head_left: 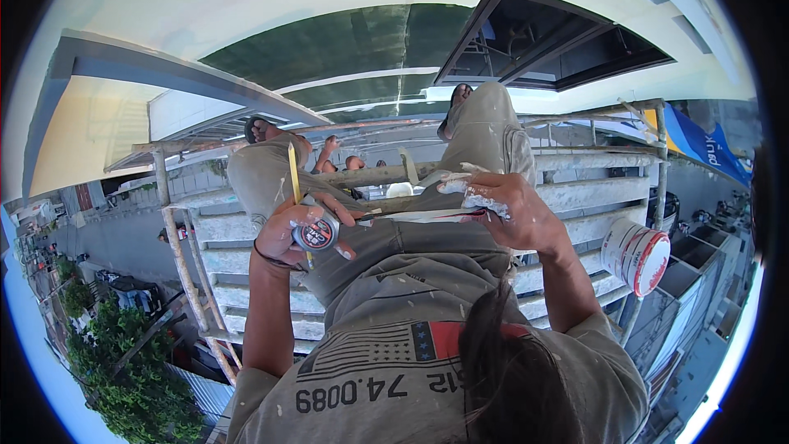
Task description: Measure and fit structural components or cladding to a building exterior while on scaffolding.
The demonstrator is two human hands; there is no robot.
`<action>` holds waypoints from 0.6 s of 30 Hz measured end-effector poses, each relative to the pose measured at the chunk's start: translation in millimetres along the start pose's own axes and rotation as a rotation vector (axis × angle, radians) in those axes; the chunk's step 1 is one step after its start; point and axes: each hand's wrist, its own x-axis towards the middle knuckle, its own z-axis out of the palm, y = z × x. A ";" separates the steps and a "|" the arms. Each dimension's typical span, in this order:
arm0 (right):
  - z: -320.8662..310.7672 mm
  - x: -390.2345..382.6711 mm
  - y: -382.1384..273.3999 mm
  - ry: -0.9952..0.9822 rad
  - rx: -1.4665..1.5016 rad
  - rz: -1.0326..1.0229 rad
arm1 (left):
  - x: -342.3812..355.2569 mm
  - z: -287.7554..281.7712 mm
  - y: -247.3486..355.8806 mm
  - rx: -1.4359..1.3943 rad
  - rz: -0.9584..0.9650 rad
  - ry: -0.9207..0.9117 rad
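Observation:
My left hand (308, 230) is closed round a tape measure (316, 234) with a round label. A yellow pencil (293, 173) sticks up between the fingers of that same hand. From there a thin pale strip (411, 216), which looks like the tape's blade, runs level across my lap. My right hand (509, 210) pinches its other end, with white paste smeared over the fingers. The strip passes above my grey trousers (394, 238), which are spotted with white.
I sit high on a scaffold of white slats (583, 193) and rusty pipes (177, 255). A white bucket (620, 251) with red marks hangs at right. Ahead are a wall with an opened dark window (551, 41) and another person's limbs (329, 156) lower down. The street lies far below.

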 end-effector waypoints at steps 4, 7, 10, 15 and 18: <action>-13.1 20.0 -18.6 0.027 -0.031 0.028 | 4.2 22.9 15.1 -0.058 -0.034 0.050; -17.3 25.0 -23.3 -0.042 -0.050 0.075 | 3.6 25.1 17.4 -0.022 -0.039 0.038; -17.8 27.4 -24.2 -0.046 -0.133 0.085 | 1.4 25.4 16.8 0.047 -0.008 0.072; -35.2 16.9 -10.3 0.184 -0.409 0.182 | -21.1 -20.1 25.9 -0.027 0.045 0.110; -85.7 -19.3 9.8 0.347 -0.449 0.383 | -47.3 -50.5 56.4 -0.128 0.193 0.178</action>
